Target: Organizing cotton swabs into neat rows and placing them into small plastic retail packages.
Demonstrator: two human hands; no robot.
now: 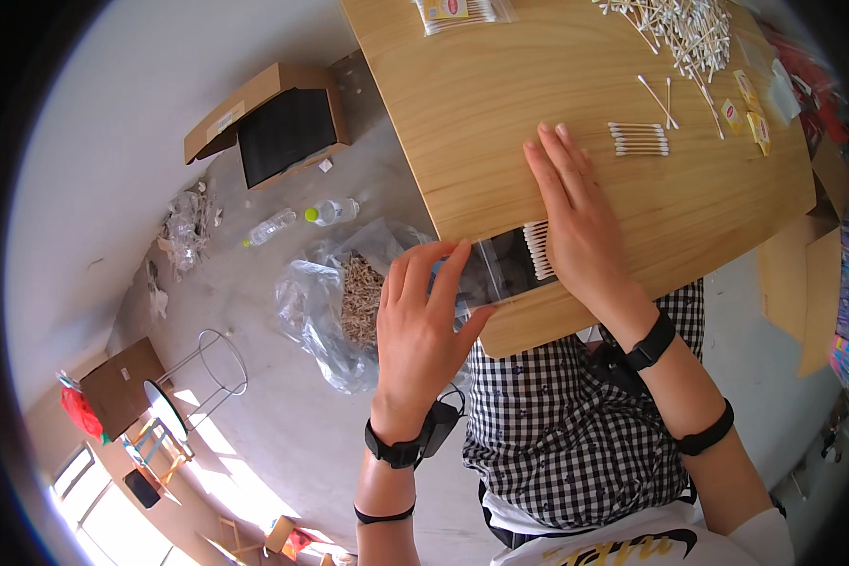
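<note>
At the table's left front edge, my left hand (423,307) has its thumb and fingers around the outer end of a clear plastic bag (479,274). The bag lies over a dark flat piece (512,262) on the table top. A row of white cotton swabs (538,250) rests at the inner end of that piece, partly hidden by my right hand (580,226). That hand is stretched out palm down, its fingers lying straight toward the far side. Beyond it is another neat row of cotton swabs (639,140), with a few loose ones near it.
A big heap of cotton swabs (679,33) covers the far right of the wooden table (481,123). Small yellow cards (757,127) lie near the right edge, and a packed bag of swabs (457,13) at the far edge. On the floor are bottles (332,211) and an open plastic sack (319,316).
</note>
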